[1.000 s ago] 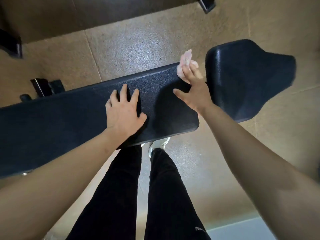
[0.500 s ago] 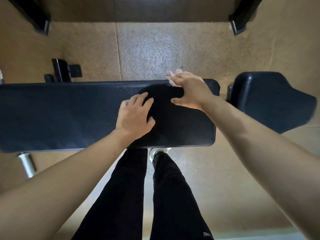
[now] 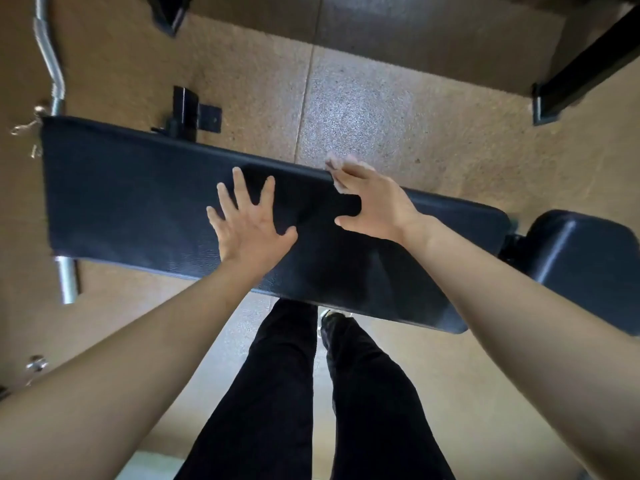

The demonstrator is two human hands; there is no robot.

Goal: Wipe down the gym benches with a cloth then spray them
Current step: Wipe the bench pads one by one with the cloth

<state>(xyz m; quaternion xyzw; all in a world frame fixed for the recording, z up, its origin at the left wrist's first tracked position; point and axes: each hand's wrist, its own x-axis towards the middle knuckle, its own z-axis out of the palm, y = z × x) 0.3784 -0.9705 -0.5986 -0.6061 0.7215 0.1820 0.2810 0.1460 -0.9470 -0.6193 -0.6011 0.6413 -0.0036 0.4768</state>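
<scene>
A long black padded bench back pad (image 3: 138, 202) runs across the view, with a separate black seat pad (image 3: 581, 258) at its right end. My left hand (image 3: 249, 223) lies flat on the middle of the long pad, fingers spread, holding nothing. My right hand (image 3: 374, 202) presses a pale cloth (image 3: 334, 168) against the pad's far edge; only a small part of the cloth shows beyond the fingers. No spray bottle is in view.
A chrome curl bar (image 3: 52, 64) lies on the floor at the far left, and a chrome bar end (image 3: 66, 278) sticks out below the pad. Black frame legs (image 3: 568, 81) stand at the upper right and top left. My legs in black trousers (image 3: 277, 393) stand against the bench.
My right hand has slid the cloth leftward along the pad's far edge, away from the seat gap. My left hand has spread its fingers. The view has shifted, showing more of the left end.
</scene>
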